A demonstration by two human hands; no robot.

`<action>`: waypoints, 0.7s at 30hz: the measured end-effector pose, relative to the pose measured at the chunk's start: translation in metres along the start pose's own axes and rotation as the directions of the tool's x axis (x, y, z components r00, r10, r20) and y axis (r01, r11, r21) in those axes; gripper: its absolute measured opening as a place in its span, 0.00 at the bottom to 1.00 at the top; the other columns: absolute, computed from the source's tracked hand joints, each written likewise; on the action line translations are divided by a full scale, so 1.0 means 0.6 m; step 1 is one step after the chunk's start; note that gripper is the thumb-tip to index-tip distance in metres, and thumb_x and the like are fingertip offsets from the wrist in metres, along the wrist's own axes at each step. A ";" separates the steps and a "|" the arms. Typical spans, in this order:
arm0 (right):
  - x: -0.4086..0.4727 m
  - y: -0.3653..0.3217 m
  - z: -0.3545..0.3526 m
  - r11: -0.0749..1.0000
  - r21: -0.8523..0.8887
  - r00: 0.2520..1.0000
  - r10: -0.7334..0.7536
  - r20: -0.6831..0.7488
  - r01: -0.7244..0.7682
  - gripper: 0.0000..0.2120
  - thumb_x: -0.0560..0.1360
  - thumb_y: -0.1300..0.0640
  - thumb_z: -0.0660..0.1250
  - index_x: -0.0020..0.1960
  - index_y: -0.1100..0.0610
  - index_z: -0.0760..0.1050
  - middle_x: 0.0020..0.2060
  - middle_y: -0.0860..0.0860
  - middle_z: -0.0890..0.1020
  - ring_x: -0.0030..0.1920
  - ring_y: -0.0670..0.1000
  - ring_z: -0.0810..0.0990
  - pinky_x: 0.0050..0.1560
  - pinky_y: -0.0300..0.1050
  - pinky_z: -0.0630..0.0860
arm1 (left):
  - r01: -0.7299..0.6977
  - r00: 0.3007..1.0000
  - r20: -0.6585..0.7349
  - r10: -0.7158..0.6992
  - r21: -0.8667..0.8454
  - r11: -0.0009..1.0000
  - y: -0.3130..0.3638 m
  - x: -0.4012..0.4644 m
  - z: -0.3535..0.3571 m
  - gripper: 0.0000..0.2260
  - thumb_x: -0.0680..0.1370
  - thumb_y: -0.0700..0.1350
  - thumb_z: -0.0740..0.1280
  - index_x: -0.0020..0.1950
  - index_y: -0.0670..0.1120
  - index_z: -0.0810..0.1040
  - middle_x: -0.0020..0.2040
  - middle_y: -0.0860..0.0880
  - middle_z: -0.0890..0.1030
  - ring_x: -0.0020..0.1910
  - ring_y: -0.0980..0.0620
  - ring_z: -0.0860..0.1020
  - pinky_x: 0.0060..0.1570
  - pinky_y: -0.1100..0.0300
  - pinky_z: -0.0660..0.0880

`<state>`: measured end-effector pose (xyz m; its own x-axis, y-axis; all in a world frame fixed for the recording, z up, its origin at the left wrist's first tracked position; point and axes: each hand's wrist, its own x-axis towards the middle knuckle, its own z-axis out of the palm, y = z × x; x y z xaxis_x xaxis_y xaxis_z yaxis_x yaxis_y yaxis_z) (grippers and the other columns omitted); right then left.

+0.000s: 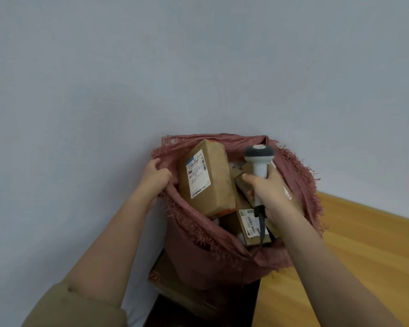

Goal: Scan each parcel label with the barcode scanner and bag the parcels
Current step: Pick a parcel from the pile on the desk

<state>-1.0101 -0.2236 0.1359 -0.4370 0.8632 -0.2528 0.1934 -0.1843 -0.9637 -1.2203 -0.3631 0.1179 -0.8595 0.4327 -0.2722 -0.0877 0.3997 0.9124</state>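
The barcode scanner stands upright over the open mouth of the pink woven sack, its long axis running up and down, dark head uppermost and cable trailing from the handle's lower end. The right hand wraps its grip around the handle. The left hand pinches the sack's frayed rim, holding it open. Inside, a tall cardboard parcel leans tilted, label showing, above a smaller labelled parcel. A wooden floor lies right.

The scene is lit softly and evenly; no glare is seen. Faint shadows are cast low down. Slight softness and wide-angle bending are noticed toward the edges.
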 end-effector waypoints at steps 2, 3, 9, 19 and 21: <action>0.007 0.002 -0.036 0.999 0.033 0.995 0.000 -0.096 0.003 0.12 0.75 0.62 0.69 0.55 0.51 0.72 0.41 0.52 0.78 0.32 0.48 0.75 0.27 0.39 0.73 | -0.010 0.997 -0.073 0.008 -0.016 1.000 0.009 -0.005 0.018 0.28 0.74 0.33 0.59 0.75 0.44 0.64 0.66 0.44 0.72 0.57 0.45 0.76 0.51 0.56 0.74; 0.011 0.006 -0.054 0.999 0.049 0.988 0.001 -0.154 0.007 0.13 0.75 0.63 0.69 0.56 0.51 0.72 0.41 0.52 0.78 0.32 0.49 0.75 0.29 0.41 0.73 | -0.022 0.994 -0.106 0.021 -0.015 1.000 0.014 -0.008 0.026 0.28 0.75 0.33 0.59 0.75 0.44 0.64 0.65 0.45 0.72 0.55 0.47 0.76 0.51 0.58 0.75; 0.043 0.053 -0.179 0.977 0.184 0.886 0.176 -0.428 -0.105 0.18 0.73 0.67 0.63 0.61 0.56 0.68 0.41 0.54 0.75 0.34 0.51 0.72 0.33 0.45 0.69 | -0.067 0.950 -0.306 0.067 0.010 0.998 0.023 -0.028 0.070 0.32 0.69 0.33 0.64 0.70 0.49 0.58 0.67 0.40 0.59 0.48 0.45 0.72 0.49 0.50 0.80; 0.075 0.194 -0.215 0.875 0.307 0.844 0.459 -0.278 -0.374 0.19 0.77 0.68 0.64 0.67 0.62 0.68 0.54 0.61 0.77 0.39 0.54 0.80 0.33 0.44 0.76 | 0.022 0.927 -0.374 -0.005 0.041 0.999 -0.009 -0.048 0.118 0.49 0.67 0.35 0.75 0.77 0.45 0.46 0.71 0.41 0.51 0.54 0.52 0.65 0.49 0.64 0.72; 0.077 0.203 -0.214 0.870 0.307 0.845 0.466 -0.262 -0.385 0.19 0.77 0.67 0.65 0.67 0.61 0.68 0.53 0.60 0.78 0.39 0.54 0.80 0.33 0.44 0.76 | 0.160 0.910 -0.400 -0.112 0.087 0.983 -0.018 -0.051 0.115 0.51 0.67 0.40 0.77 0.78 0.42 0.45 0.73 0.40 0.49 0.58 0.49 0.65 0.55 0.61 0.71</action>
<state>-0.8936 -0.1458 0.0181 -0.0489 0.7667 -0.6401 0.0664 -0.6369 -0.7680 -1.1582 -0.3249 0.0952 -0.9733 0.0258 -0.2281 -0.1798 0.5324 0.8272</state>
